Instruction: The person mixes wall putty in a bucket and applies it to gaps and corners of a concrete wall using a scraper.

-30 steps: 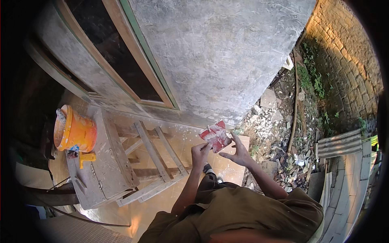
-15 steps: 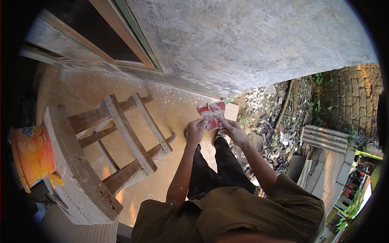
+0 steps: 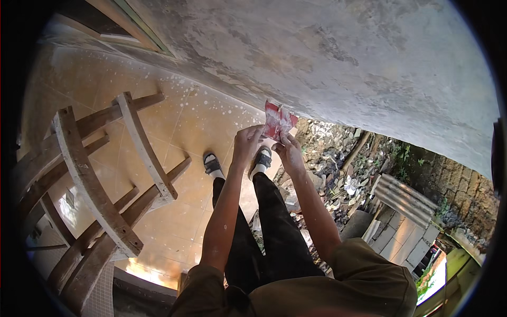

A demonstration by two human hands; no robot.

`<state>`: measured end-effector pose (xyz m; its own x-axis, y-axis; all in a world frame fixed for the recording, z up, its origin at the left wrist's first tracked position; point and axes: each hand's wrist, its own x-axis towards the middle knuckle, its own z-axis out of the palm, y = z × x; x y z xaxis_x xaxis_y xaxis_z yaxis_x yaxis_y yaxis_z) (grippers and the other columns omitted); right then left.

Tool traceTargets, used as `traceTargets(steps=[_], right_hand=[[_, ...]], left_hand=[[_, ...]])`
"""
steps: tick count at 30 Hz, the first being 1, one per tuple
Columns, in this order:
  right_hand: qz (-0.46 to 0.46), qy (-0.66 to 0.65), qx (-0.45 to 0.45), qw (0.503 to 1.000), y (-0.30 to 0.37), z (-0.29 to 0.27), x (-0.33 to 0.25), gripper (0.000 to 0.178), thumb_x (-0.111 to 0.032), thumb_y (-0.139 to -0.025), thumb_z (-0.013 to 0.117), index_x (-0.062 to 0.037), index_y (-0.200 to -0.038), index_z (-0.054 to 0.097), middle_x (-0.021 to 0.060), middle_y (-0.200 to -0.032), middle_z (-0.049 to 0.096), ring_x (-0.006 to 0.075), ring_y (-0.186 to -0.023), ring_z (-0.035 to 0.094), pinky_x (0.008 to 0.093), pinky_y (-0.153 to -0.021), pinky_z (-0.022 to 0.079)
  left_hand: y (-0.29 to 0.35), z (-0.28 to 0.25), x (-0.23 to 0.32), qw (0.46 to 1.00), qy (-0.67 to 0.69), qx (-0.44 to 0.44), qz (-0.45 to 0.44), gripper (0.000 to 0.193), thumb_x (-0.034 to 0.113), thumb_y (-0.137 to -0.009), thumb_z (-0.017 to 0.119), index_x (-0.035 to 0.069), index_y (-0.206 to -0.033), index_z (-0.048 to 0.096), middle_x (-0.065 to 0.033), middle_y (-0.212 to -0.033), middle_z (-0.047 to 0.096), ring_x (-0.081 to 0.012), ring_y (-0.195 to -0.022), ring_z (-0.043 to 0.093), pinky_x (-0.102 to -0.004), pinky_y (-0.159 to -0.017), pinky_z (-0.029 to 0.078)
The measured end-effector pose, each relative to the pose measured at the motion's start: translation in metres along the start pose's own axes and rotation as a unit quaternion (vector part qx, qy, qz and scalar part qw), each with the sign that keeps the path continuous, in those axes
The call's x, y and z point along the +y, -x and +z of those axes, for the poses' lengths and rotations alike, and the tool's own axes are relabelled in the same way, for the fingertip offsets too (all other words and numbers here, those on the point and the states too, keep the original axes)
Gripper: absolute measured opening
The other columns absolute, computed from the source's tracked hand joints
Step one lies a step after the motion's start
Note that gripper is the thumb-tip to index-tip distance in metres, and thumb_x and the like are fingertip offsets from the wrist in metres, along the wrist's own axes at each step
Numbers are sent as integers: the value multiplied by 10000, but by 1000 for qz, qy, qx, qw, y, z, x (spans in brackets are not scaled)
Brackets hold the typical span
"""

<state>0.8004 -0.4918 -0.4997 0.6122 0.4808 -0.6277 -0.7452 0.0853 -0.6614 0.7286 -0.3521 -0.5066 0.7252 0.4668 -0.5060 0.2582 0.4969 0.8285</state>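
Between my two hands is a creased piece of red sandpaper (image 3: 277,119), smeared with whitish dust. My left hand (image 3: 247,143) pinches its lower left edge, the fingers closed on it. At the lower right edge my right hand (image 3: 290,154) grips it too, thumb and fingers pressed together. The sheet is held out in front of me, close to the foot of a grey patchy plastered wall (image 3: 338,58); whether it touches the wall I cannot tell.
A wooden trestle (image 3: 92,174) stands at the left on a tan tiled floor (image 3: 179,232) spotted with white splashes. Rubble (image 3: 327,158) covers the ground right of my sandalled feet (image 3: 260,158). Corrugated sheeting (image 3: 404,198) lies farther right. A window frame (image 3: 132,26) is at the upper left.
The view has swung, so the trestle now sits farther left and the orange bucket is out of sight. My hands still hold the sandpaper, now nearer the wall's base.
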Motion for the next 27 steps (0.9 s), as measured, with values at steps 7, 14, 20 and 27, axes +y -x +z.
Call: traceTargets(steps=[7, 14, 20, 27], right_hand=[[-35, -9, 70, 997, -17, 14, -27, 199, -148, -944, 502, -14, -1017, 629, 66, -875, 672, 149, -695, 616, 306, -701, 496], [-81, -58, 63, 993, -14, 8, -69, 199, -128, -936, 507, -11, -1048, 622, 73, -891, 658, 137, -790, 612, 286, -715, 483], [-123, -72, 99, 985, 23, 22, -82, 196, -131, -938, 532, 12, -1028, 631, 56, -869, 654, 115, -699, 585, 260, -667, 474], [-97, 94, 104, 985, 45, 12, -49, 173, -156, -939, 540, -15, -991, 624, 48, -893, 658, 118, -676, 598, 260, -640, 474]], left_hand=[[-11, 36, -7, 998, 36, -18, 40, 335, 218, -920, 576, -65, -1092, 633, -121, -980, 685, -104, -879, 612, -231, -740, 489], [-8, 86, 31, 993, 69, -5, 93, 315, 214, -917, 586, -92, -967, 641, -123, -828, 691, -126, -781, 647, -257, -666, 494], [17, 96, 50, 997, -5, -8, 76, 242, 148, -900, 603, -86, -930, 658, -79, -808, 676, -98, -727, 610, -248, -662, 494], [31, 67, 14, 999, 37, 37, -10, 299, 159, -875, 601, -84, -1046, 636, -161, -961, 685, -187, -893, 657, -289, -775, 512]])
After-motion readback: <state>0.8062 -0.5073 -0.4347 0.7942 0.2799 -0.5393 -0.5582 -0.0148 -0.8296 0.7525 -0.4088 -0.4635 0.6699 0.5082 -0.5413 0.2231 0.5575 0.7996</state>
